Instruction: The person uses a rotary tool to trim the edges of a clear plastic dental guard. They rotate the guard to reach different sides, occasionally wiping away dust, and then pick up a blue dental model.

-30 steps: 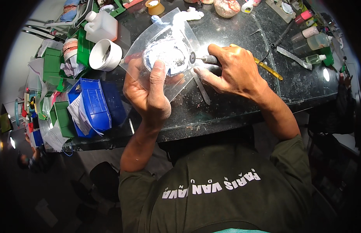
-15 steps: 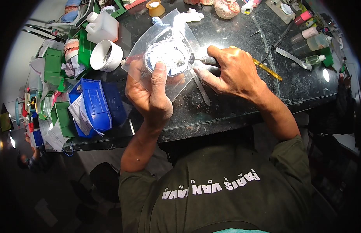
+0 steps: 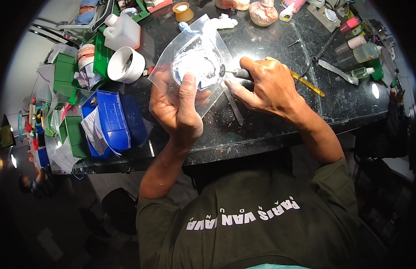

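Observation:
My left hand [image 3: 180, 108] grips a clear plastic sheet [image 3: 168, 54], thumb on top and fingers underneath. A white, brightly lit dental cast [image 3: 193, 63] sits in the middle of the sheet, its detail lost in glare. My right hand [image 3: 267, 84] is closed around a rotary handpiece [image 3: 238, 71], held sideways. At its tip a small dark disc [image 3: 222, 70] is at the sheet beside the cast's right edge; I cannot tell whether it is cutting. A flat metal strip [image 3: 234, 106] lies on the bench below the disc.
Left on the dark bench [image 3: 270, 130] stand a white tub [image 3: 126, 65], a jug [image 3: 122, 33], a blue bin [image 3: 110, 127] and green bins [image 3: 63, 74]. Right lie a yellow-handled tool [image 3: 310, 85], a metal strip [image 3: 338, 72] and several bottles [image 3: 367, 53]. An orange cup [image 3: 183, 13] stands behind.
My left hand has shifted slightly right and down with the sheet and cast, turning them a little. The handpiece stays at the sheet's right side, my right hand nearly in place.

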Demonstrator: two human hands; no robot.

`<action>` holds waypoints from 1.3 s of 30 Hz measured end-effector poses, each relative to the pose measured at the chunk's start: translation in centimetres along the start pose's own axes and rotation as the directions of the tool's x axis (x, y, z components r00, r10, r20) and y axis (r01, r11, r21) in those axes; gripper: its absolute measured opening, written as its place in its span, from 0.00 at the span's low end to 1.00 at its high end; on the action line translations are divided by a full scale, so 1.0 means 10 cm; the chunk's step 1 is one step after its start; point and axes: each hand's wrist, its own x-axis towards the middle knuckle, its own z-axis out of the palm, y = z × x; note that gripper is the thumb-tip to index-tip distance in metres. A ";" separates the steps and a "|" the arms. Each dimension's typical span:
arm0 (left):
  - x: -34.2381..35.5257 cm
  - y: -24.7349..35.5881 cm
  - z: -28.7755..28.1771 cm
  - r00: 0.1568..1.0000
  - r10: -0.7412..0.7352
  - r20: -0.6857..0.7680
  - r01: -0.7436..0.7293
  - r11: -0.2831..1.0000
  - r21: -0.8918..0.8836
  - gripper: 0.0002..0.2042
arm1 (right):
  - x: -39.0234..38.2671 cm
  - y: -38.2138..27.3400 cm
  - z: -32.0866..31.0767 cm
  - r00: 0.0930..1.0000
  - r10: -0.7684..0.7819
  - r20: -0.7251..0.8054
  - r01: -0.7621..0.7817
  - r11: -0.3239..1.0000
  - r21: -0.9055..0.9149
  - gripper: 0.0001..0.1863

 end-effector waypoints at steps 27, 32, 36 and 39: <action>-0.01 -0.08 0.04 0.998 0.056 -0.034 -0.056 0.998 0.006 0.15 | 0.00 -0.01 0.02 1.000 0.001 -0.010 -0.001 1.000 -0.011 0.24; -0.01 -0.07 0.08 0.994 0.082 -0.071 -0.081 0.997 0.020 0.16 | -0.01 -0.01 0.02 1.000 0.013 0.000 -0.013 1.000 0.007 0.24; -0.02 -0.07 0.08 0.993 0.090 -0.071 -0.088 0.996 0.024 0.16 | -0.01 -0.02 0.03 1.000 0.010 -0.006 -0.010 1.000 -0.005 0.24; -0.01 -0.09 0.08 0.993 0.092 -0.078 -0.090 0.996 0.026 0.16 | -0.01 -0.03 0.03 1.000 0.023 -0.013 -0.023 0.999 0.038 0.23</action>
